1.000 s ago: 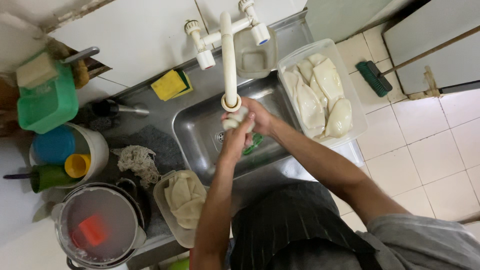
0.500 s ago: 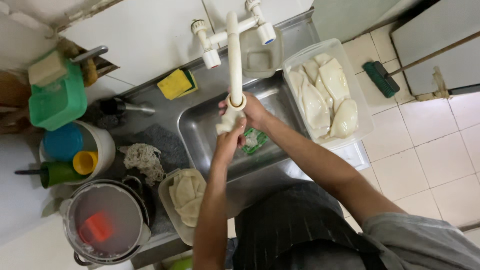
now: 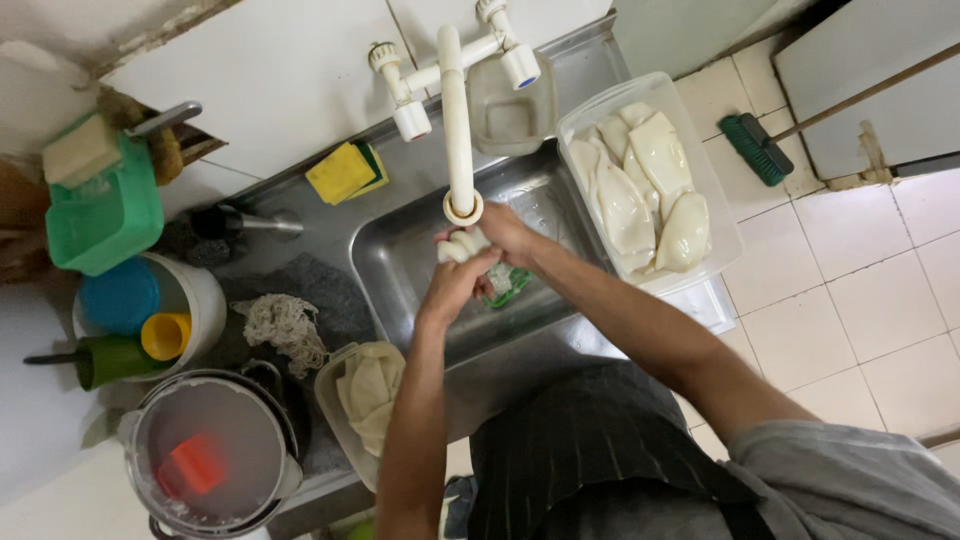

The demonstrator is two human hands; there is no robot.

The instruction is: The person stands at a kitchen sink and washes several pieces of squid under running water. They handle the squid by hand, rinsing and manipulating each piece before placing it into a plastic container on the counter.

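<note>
Together, both hands, left (image 3: 452,285) and right (image 3: 507,235), closed around pale squid piece (image 3: 462,245) under tap (image 3: 457,130).

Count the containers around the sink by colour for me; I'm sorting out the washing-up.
Clear tubs: 2, one with pale pieces, one by the left hand
Green basket: 1
White bucket: 1
Yellow cup: 1
Total: 5

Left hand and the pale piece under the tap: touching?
Touching. The head view shows the left hand with its fingers wrapped around the pale piece just below the tap spout, no gap visible; the right hand closes on it too.
</note>
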